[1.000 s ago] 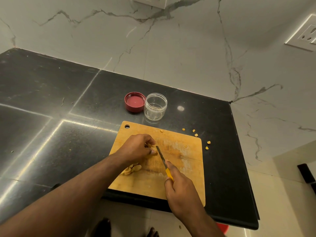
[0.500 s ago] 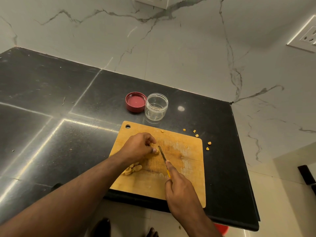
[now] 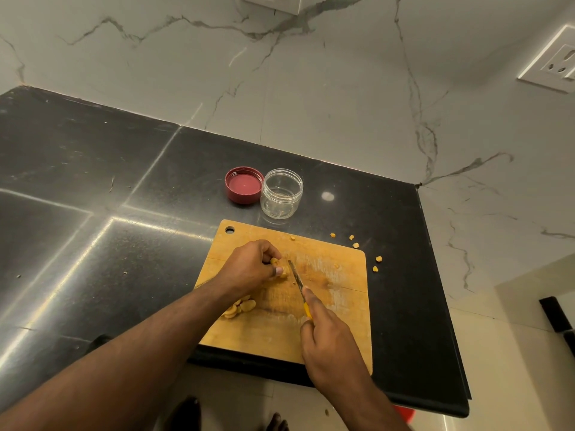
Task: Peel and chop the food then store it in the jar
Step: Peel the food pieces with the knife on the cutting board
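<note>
You have 1 wooden cutting board [image 3: 329, 309], 1 clear jar [image 3: 281, 194], 1 red lid [image 3: 244, 185] and 1 knife [image 3: 296, 279] at frame centre. Right of the board, 5 small yellow bits [image 3: 355, 245] lie on the counter. 2 hands show: left hand [image 3: 252, 265], right hand [image 3: 329, 343].

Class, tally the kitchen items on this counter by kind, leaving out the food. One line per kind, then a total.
Cutting board: 1
Knife: 1
Clear jar: 1
Red lid: 1
Total: 4
</note>
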### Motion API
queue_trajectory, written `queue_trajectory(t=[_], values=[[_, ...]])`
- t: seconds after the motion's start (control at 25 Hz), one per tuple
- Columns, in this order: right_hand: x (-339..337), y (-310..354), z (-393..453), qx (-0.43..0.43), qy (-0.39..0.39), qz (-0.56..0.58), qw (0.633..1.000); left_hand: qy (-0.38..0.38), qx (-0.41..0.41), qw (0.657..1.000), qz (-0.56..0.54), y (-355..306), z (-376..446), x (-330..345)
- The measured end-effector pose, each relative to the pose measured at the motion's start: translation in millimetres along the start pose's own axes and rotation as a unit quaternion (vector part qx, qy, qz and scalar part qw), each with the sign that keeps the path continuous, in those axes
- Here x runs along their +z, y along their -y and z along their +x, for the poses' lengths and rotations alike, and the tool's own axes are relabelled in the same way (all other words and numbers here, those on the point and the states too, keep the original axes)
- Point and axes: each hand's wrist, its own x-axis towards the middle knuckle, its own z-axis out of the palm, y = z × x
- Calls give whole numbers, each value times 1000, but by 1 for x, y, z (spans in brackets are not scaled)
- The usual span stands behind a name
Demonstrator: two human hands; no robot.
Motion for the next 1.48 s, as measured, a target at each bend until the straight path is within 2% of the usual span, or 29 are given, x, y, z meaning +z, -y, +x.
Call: queue_trajectory(t=[0.96,1.16,1.48], values=[[3,12,20,-13,53,-81,995,9,16,999,45,-8,-3,-4],[11,7,9,3,38,-49,998,-21,-5,999,33,-8,-3,-1],[18,4,-5,33,30,-19,999,-21,-17,999,30,-8,-4,-1]])
